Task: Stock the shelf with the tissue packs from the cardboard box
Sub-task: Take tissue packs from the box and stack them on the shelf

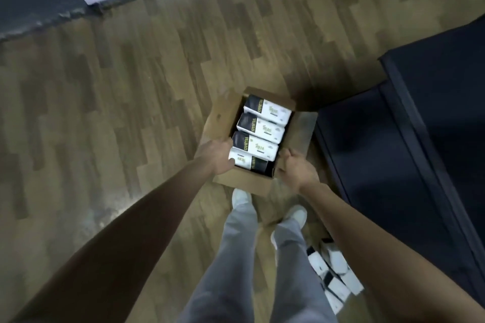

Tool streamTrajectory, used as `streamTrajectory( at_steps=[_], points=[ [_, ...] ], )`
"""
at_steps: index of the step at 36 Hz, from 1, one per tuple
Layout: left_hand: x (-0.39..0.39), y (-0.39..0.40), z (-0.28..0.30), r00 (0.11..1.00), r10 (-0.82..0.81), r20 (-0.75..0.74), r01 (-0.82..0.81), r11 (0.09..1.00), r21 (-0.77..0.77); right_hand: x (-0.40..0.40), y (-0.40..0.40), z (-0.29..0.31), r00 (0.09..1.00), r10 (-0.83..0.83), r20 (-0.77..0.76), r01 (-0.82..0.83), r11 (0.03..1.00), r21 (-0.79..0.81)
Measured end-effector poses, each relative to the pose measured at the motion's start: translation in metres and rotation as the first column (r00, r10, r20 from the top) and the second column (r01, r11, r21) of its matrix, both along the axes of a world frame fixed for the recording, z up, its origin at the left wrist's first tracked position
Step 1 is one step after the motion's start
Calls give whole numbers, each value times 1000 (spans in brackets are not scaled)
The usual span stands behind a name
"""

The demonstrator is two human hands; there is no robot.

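Left hand (219, 156) and right hand (296, 169) clasping opposite sides of the open cardboard box (246, 183), four tissue packs (262, 128) inside, beside the dark shelf (393, 155)

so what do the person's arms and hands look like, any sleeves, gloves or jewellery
Both arms are bare from the frame edge down to the wrist, with no sleeve in view. The left hand and right hand wear no gloves, and no watch, bracelet or ring shows, though the picture is soft. Lower down, the person wears light grey trousers and white shoes.
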State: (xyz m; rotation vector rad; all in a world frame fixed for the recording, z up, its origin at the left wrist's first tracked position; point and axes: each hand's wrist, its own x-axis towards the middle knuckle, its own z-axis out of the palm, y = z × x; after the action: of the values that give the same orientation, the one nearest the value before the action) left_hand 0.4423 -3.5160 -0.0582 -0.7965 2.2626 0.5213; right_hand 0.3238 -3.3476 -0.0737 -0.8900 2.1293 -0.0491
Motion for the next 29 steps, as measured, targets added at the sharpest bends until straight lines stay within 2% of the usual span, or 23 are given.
streamTrajectory(
  at_steps=[5,8,12,16,20,25,29],
  points=[
    [0,-8,-57,1000,13,-1,-13,999,51,-3,-17,-56,997,-70,10,69,995,70],
    [2,-13,-84,999,39,-10,-39,999,23,-4,-26,-90,994,-106,-3,106,991,84],
    [4,-26,-115,998,62,11,-62,998,8,-1,-34,-127,994,24,-109,-16,997,76],
    [3,-37,-131,993,121,3,-121,993,3,4,-36,-158,956,160,-244,-135,984,117],
    [4,-42,-136,993,117,2,-117,993,-13,9,-43,-169,915,230,-331,-179,968,177],
    [9,-43,-125,994,105,16,-105,994,9,10,-53,-162,919,272,-287,-219,954,203],
    [8,-47,-103,992,128,15,-129,991,48,4,-57,-134,997,38,-70,-35,998,45]
  ],
)
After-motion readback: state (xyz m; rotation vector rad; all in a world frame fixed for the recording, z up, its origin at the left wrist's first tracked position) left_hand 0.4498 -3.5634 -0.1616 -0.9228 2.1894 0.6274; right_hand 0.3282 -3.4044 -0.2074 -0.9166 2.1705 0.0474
